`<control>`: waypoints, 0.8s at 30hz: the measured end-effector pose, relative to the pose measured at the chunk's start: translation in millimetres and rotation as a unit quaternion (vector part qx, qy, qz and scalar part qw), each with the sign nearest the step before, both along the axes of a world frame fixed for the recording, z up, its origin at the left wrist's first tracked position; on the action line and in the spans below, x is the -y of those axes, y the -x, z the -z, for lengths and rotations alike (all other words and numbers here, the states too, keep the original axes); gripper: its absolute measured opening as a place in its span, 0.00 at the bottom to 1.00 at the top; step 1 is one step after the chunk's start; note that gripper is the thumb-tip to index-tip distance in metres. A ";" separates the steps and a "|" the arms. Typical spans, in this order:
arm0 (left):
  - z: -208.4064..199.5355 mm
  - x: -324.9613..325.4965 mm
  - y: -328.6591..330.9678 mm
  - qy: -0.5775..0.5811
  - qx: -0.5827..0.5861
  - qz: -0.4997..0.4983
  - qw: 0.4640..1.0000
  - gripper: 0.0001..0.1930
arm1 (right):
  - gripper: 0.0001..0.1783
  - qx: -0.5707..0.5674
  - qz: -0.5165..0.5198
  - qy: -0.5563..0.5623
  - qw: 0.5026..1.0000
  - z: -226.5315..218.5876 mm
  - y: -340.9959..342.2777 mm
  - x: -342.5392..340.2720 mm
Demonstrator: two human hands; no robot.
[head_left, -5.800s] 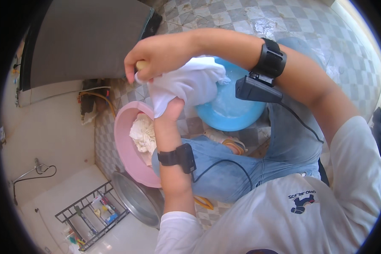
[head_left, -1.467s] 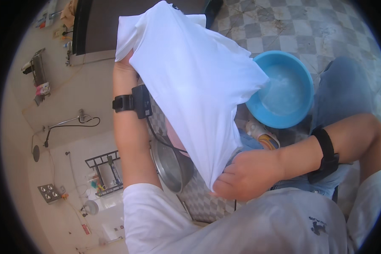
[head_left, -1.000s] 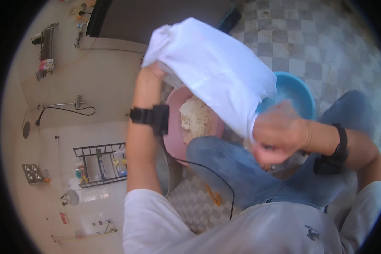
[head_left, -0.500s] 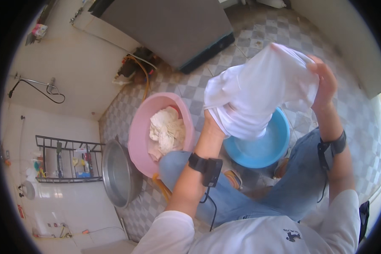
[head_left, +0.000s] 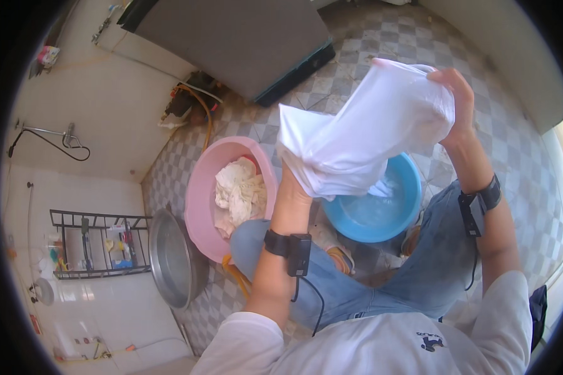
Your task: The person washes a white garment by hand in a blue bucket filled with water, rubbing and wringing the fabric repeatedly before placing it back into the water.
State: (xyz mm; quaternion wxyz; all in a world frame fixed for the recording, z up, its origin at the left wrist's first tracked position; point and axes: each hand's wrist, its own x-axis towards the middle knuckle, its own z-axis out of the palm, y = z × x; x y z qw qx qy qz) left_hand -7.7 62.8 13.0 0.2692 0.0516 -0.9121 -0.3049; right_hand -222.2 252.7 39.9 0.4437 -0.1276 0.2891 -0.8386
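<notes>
A white wet garment point(head_left: 363, 128) is stretched in the air between both my hands, above a blue basin point(head_left: 399, 215) holding water. My left hand point(head_left: 292, 185) grips the garment's lower left end from below, mostly hidden by cloth. My right hand point(head_left: 454, 94) grips its upper right end. Left of the blue basin sits a pink basin point(head_left: 200, 200) with crumpled whitish laundry point(head_left: 239, 190) in it.
A metal basin point(head_left: 169, 259) leans against the tiled wall at lower left, beside a black wire rack point(head_left: 94, 244) of bottles. A grey appliance point(head_left: 231, 37) stands at the top, with cables and a shower hose at the wall. Checkered floor tiles lie all around my knees.
The view has swung back over the basins. The garment, earlier held high and hanging long, is now spread wider between my hands over the blue basin, my right hand further right.
</notes>
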 end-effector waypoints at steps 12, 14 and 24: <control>-41.0 22.8 -36.8 -0.668 -0.182 0.208 0.691 0.27 | 0.13 -0.032 0.016 -0.162 0.986 13.5 -5.9 18.5; -43.2 20.5 -40.6 -0.658 -0.183 0.189 0.706 0.27 | 0.14 -0.178 -0.072 -0.283 0.940 22.9 -4.3 24.8; -53.8 2.2 -15.7 -0.487 -0.107 0.115 0.859 0.28 | 0.19 -0.061 0.054 -0.174 0.981 45.4 9.1 38.8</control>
